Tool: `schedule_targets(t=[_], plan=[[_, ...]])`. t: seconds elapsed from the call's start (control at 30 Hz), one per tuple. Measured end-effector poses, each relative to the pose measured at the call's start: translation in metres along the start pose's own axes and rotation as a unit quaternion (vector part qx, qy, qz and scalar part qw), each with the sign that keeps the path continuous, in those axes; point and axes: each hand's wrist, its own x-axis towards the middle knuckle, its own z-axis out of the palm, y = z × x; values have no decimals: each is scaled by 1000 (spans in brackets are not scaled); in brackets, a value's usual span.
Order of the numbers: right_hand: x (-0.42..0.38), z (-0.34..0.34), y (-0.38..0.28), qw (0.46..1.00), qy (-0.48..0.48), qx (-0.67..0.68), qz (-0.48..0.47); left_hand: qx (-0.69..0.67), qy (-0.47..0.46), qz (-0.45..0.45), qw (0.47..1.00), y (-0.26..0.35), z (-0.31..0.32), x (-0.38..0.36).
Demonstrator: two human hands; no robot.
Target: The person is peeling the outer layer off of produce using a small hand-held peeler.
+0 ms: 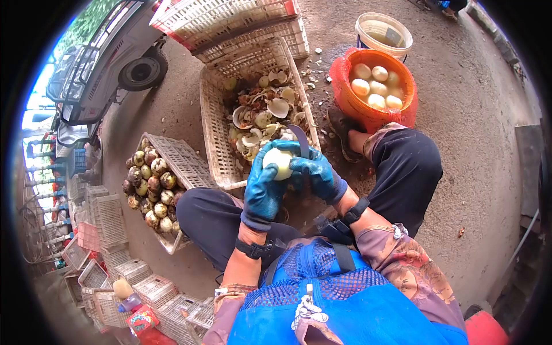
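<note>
Gritty brown ground [483, 155] spreads around the seated person, smooth toward the right and littered with pale scraps beside the crates. A vehicle [100, 66] with a dark wheel [142, 69] stands at the upper left, greenery behind it, and pale slatted crates [112, 221] are piled along the left edge (the lens bends that side strongly).

Directly ahead, a long plastic crate [214, 135] holds a heap of peelings [270, 112], with more crates [253, 29] stacked beyond it. To its left, a tilted crate [181, 161] carries dark-skinned bulbs [152, 184], close to the person's left knee. Across on the right, near the shoe [344, 135], an orange tub [397, 119] wrapped in red mesh has pale bulbs [378, 88] in cloudy liquid, and a whitish bucket [374, 35] stands just behind it.

Over the near end of the peelings crate, the blue-gloved left hand [265, 181] clasps a peeled white bulb [278, 163] in curled fingers. The gloved right hand [316, 174] is curled around a curved dark blade [300, 140] (its handle is hidden), thumb pressed to the bulb.
</note>
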Motion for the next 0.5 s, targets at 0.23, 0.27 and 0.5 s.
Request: schedule_targets(t=[0.23,0.27,0.5], plan=[[4,-6,17,986,155,-40,-41,-56,71,-18,996,-15,-38,4],[7,-6,17,973,220,-50,-58,-78,74,-7,994,-15,-37,5],[4,6,37,977,88,-150,-126,-84,117,21,989,-23,-46,9]])
